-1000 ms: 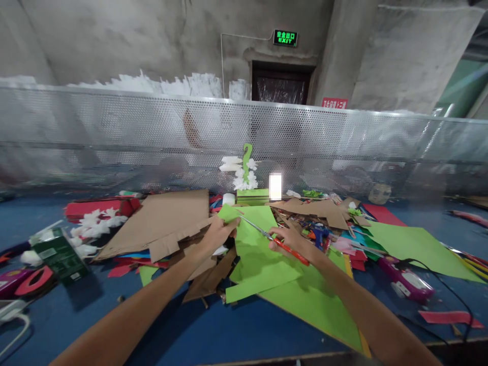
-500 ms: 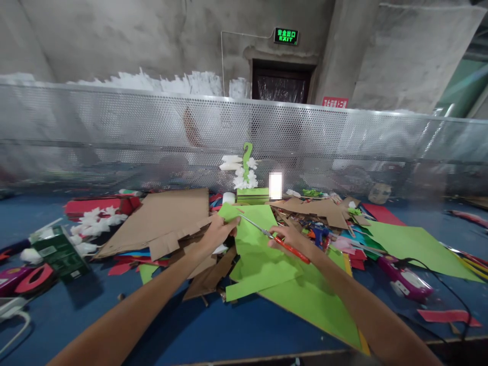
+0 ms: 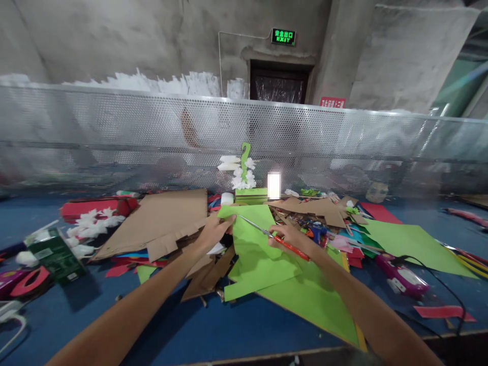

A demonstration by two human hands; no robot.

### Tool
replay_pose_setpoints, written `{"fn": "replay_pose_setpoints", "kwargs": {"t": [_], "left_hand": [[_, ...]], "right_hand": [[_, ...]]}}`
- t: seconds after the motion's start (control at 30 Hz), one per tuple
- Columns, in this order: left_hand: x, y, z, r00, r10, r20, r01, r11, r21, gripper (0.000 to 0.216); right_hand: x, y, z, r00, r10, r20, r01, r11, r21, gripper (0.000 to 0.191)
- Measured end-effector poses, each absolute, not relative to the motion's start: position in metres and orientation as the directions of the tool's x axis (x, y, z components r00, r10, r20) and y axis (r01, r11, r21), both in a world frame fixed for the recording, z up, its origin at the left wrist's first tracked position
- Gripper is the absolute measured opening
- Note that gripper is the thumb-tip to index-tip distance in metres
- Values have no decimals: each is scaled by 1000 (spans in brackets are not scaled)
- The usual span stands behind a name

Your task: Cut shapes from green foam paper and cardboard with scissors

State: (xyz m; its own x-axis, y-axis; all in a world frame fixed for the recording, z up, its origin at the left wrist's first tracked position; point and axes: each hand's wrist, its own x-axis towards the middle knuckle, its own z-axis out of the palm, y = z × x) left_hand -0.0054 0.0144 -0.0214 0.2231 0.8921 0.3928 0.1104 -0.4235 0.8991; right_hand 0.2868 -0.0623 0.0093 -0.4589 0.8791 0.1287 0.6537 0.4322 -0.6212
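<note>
My left hand (image 3: 218, 227) pinches the upper left edge of a light green paper sheet (image 3: 249, 234). My right hand (image 3: 285, 236) is closed round the handles of red-handled scissors (image 3: 292, 248). Their metal blades point up and left across the sheet, the tips close to my left fingers. Whether the blades are apart is too fine to tell. Under the held sheet lie a green strip (image 3: 259, 284) and a larger green sheet (image 3: 324, 300) with a yellow edge.
Brown cardboard (image 3: 171, 218) lies at left, near a dark green box (image 3: 57, 254) and white paper flowers (image 3: 95, 223). Behind the sheet stands a green hook-shaped piece (image 3: 244, 157) with white flowers. A purple device (image 3: 402, 274) with a black cable sits at right. A perforated metal screen (image 3: 324, 142) borders the back.
My left fingers have shifted slightly on the paper's upper left edge, and the scissor tips now show more plainly against the sheet. The whole view has moved slightly.
</note>
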Motion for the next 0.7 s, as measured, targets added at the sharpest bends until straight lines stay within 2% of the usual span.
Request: {"fn": "replay_pose_setpoints", "kwargs": {"t": [0.23,0.7], "left_hand": [[-3,18,-23,248,870,426,79,-456,887,41],[-3,17,-25,286,858,426,65,-461,885,39]], "right_hand": [[289,-58,3,-479,862,163,648,473,-597,51],[289,-61,4,-492,860,134,624,455,-635,50]]}}
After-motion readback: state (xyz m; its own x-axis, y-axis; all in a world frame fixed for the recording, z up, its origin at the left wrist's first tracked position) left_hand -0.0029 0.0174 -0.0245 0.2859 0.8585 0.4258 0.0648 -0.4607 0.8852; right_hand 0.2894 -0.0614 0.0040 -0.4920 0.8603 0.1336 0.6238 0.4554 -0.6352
